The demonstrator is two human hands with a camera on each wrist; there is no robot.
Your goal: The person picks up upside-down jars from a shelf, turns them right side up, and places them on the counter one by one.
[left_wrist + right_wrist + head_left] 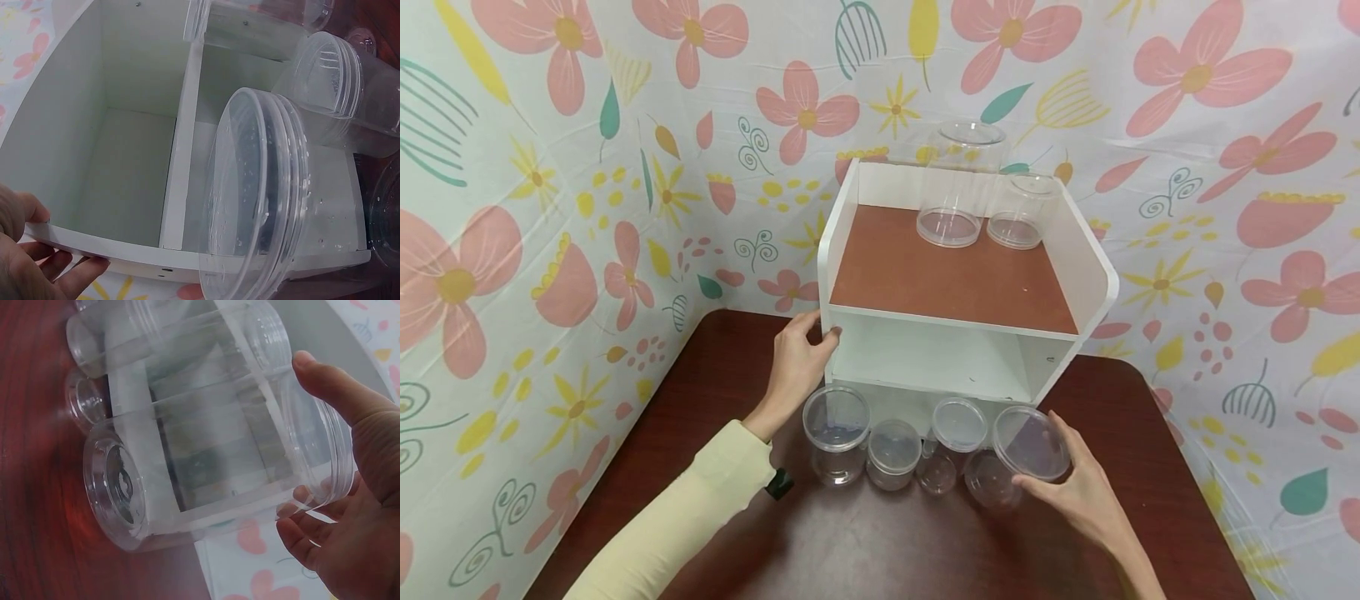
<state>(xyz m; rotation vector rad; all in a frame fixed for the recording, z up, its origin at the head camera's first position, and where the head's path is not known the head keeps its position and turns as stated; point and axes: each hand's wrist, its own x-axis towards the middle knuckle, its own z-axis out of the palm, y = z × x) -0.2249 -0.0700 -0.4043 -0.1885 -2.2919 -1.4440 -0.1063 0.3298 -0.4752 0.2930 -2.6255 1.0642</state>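
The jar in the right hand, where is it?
Head view: the jar is rightmost of four on the table, right hand gripping its lid end, before the white shelf.

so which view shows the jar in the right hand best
The right wrist view: the jar fills the frame, tilted, base toward the table, with the right hand around its lidded end. The head view shows it small, at the right end of the row. The left wrist view catches only an unclear edge.
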